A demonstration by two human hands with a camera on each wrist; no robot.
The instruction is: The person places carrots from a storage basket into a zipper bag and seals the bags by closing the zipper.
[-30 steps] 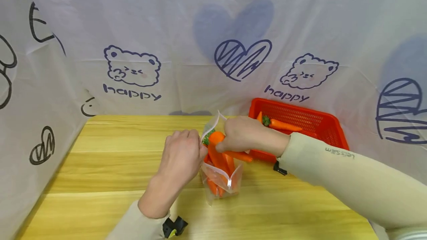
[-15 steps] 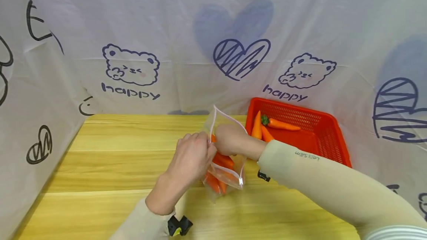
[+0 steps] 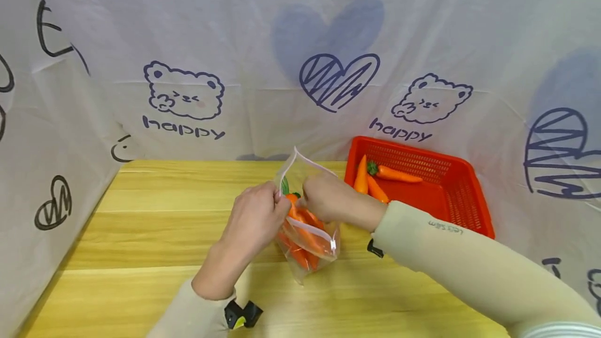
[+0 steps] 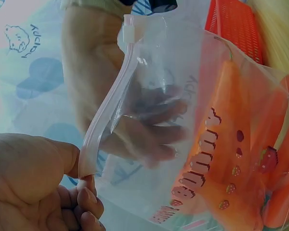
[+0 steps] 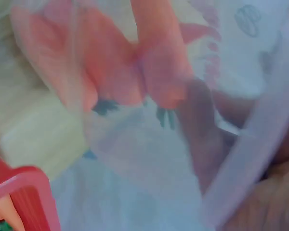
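My left hand [image 3: 253, 218] pinches the bag [image 3: 307, 223] rim; my right hand [image 3: 328, 198] is inside its mouth above the carrots [image 3: 305, 233], grip unclear, basket [image 3: 451, 192] just beyond

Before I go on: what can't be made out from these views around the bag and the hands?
- Head view: how many carrots are in the zip bag; they overlap and the left hand covers part.
- Head view: the right hand fingertips, hidden by the bag's mouth.
- Left wrist view: whether those fingers grip anything; the film blurs them.
- Right wrist view: nearly all blurred.
- Red basket: its near side, hidden by the sleeve.
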